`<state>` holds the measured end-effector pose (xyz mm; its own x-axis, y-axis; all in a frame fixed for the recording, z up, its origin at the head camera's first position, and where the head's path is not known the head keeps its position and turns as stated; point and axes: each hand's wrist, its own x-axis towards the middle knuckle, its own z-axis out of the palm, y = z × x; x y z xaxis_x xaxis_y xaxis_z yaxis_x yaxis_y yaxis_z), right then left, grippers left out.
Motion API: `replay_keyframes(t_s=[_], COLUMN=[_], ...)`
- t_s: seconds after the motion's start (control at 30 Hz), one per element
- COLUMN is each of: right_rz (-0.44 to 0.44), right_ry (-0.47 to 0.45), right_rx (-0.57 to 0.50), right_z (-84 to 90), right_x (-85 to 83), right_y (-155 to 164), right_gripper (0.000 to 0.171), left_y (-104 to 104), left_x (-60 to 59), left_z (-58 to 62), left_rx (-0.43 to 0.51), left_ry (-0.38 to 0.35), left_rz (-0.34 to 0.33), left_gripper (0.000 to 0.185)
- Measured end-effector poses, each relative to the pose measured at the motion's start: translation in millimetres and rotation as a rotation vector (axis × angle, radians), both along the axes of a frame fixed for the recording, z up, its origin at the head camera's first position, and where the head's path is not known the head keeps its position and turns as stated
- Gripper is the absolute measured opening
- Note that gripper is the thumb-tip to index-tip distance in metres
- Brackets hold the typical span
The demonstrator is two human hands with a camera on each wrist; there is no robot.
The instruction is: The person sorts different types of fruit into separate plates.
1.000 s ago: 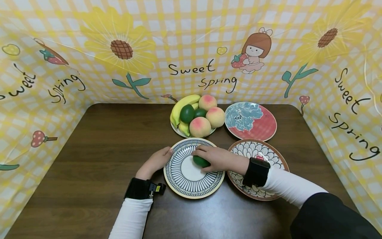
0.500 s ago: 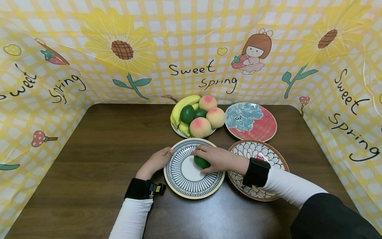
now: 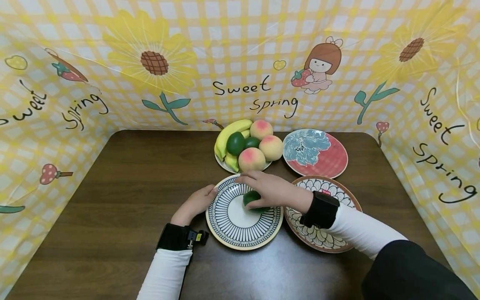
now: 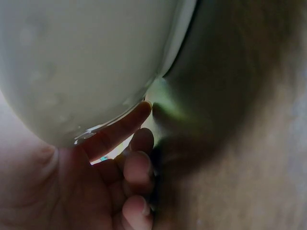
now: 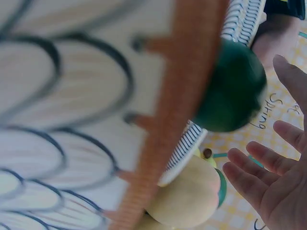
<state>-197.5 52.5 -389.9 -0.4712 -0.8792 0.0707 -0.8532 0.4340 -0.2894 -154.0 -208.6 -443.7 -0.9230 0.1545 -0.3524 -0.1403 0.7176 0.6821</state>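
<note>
In the head view a blue-and-white striped plate (image 3: pixel 240 238) lies at mid-table, a dark green avocado (image 3: pixel 250 197) resting right of its centre. My left hand (image 3: pixel 196 203) holds the plate's left rim. The left wrist view shows that hand (image 4: pixel 103 182) with the index finger along the plate's pale underside (image 4: pixel 91 62) and the other fingers curled. Over the avocado is my right hand (image 3: pixel 273 189), partly covering it. Seen from the right wrist, that hand (image 5: pixel 273 172) has its fingers spread, a gap separating them from the avocado (image 5: pixel 237 88).
Behind the striped plate, a fruit plate bears bananas (image 3: pixel 226 135), several peaches (image 3: pixel 251 160) and dark green avocados (image 3: pixel 235 143). A red plate with a blue flower (image 3: pixel 333 156) lies back right. A brown-rimmed petal plate (image 3: pixel 324 246) sits under my right forearm.
My right hand has loosened from the avocado and lifted slightly up and away, its fingers now spread. The avocado stays on the striped plate. My left hand has not moved.
</note>
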Motion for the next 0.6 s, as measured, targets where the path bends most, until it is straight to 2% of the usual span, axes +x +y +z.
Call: replay_keyframes(t_s=[0.3, 0.6], right_rz=[-0.004, -0.045], right_ry=[0.058, 0.063], right_rx=[-0.006, -0.029], right_z=[14.2, 26.6], right_x=[-13.5, -30.2], right_y=[-8, -18], right_gripper=[0.073, 0.074], left_y=[0, 2], left_x=[0.6, -0.6], left_z=[1.5, 1.3], left_rx=[-0.005, 0.0], left_ry=[0.001, -0.013], left_rz=[-0.003, 0.003], left_gripper=[0.049, 0.05])
